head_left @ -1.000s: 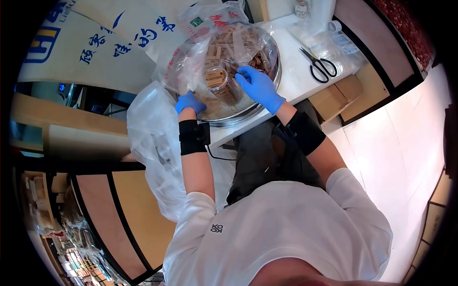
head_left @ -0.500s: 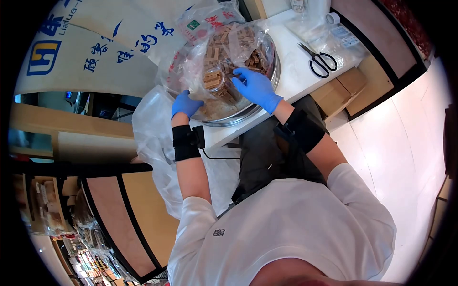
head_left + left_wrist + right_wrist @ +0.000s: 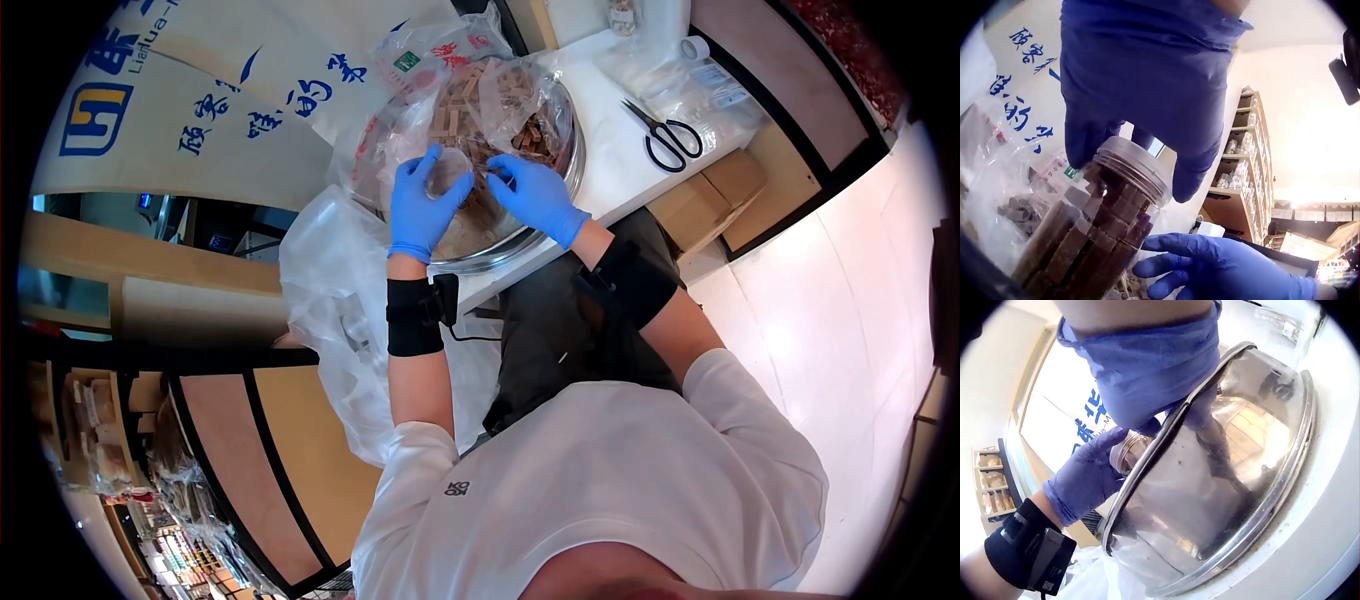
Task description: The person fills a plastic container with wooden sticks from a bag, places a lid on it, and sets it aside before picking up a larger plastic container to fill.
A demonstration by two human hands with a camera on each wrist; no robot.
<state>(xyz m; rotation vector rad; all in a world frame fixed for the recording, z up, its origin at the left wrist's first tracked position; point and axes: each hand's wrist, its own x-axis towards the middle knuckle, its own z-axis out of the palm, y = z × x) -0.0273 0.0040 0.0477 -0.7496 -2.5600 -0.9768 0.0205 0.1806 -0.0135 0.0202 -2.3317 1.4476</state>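
A clear plastic jar [image 3: 1094,231] with a threaded neck is packed with upright brown sticks and stands tilted in the left wrist view. My gloved left hand [image 3: 425,208] reaches over its mouth, thumb on one side of the neck and fingers on the other, gripping it. Beside the jar is my gloved right hand [image 3: 542,198], its fingers loosely extended in the left wrist view [image 3: 1210,269] with nothing held. Both hands are over a large round metal basin [image 3: 578,150]. Loose brown stick pieces [image 3: 462,118] lie in it amid clear plastic bags.
Black-handled scissors [image 3: 662,138] lie on the white table [image 3: 608,135] right of the basin, near clear plastic packaging [image 3: 715,88] and a roll of tape [image 3: 695,46]. A cardboard box [image 3: 715,200] is by the table's front edge. Translucent plastic sheeting [image 3: 335,290] hangs at the left.
My left hand has moved from the basin's near left rim up and right onto the jar's mouth. My right hand stays beside the jar with little movement.
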